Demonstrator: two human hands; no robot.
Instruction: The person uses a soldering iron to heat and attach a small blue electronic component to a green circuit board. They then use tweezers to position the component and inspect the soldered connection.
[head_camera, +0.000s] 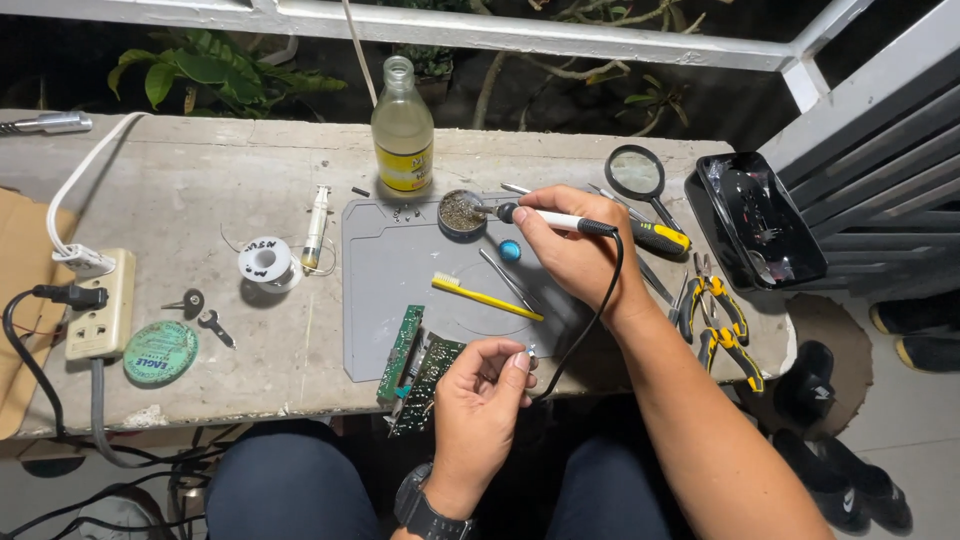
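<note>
1. Right hand (570, 250) pinches a slim white soldering iron (548, 217), its tip poking into a small round tin of brassy wool (461, 212).
2. Left hand (480, 405) is curled around a green circuit board (425, 385) at the near edge of the counter (200, 200).
3. A flat grey rubbery mat (400, 260) carries a yellow toothbrush (487, 298).

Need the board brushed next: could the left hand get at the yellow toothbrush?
Probably yes: the toothbrush lies open on the grey mat just beyond the left hand, though that hand holds a circuit board.
</note>
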